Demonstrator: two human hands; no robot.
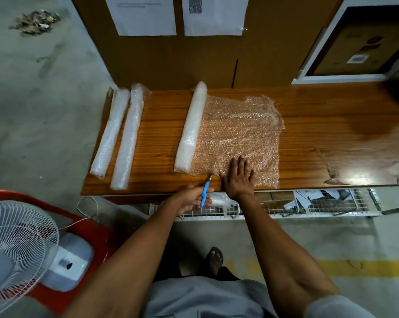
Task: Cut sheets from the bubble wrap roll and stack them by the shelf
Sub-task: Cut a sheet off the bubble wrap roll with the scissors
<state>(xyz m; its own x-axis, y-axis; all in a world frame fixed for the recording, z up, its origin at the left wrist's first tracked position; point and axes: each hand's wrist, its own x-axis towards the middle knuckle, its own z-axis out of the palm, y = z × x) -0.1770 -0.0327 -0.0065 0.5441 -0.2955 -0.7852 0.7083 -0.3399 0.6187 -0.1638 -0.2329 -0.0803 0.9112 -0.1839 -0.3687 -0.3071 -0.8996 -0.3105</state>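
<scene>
The left hand (191, 198) is curled round the blue handles of a pair of scissors (206, 189), held at the near edge of the tabletop (331, 125). The blades point away from the person and their tips meet the near edge of the unrolled bubble wrap sheet (237, 134); whether the blades are parted cannot be told.

The right hand (238, 177) lies just to the right of the scissors, palm down, fingers straight and spread, pressing flat on the near part of the sheet. The sheet runs out beyond and to the right of this hand, flat on the tabletop, its far and right edges ragged.

The bubble wrap roll (190, 129) that the sheet comes from lies beyond the left hand and just left of the scissor tips, its length running away from the person, touching the sheet along its left side.

Two further rolls (119, 134), side by side and nearly parallel, lie well to the left of the left hand near the tabletop's left end, apart from the working roll.

Below the hands, under the tabletop edge, stands a white wire basket (274, 212) holding papers. A white fan (17, 244) stands on a red stool (88, 228) on the floor, below and left of the left hand.
</scene>
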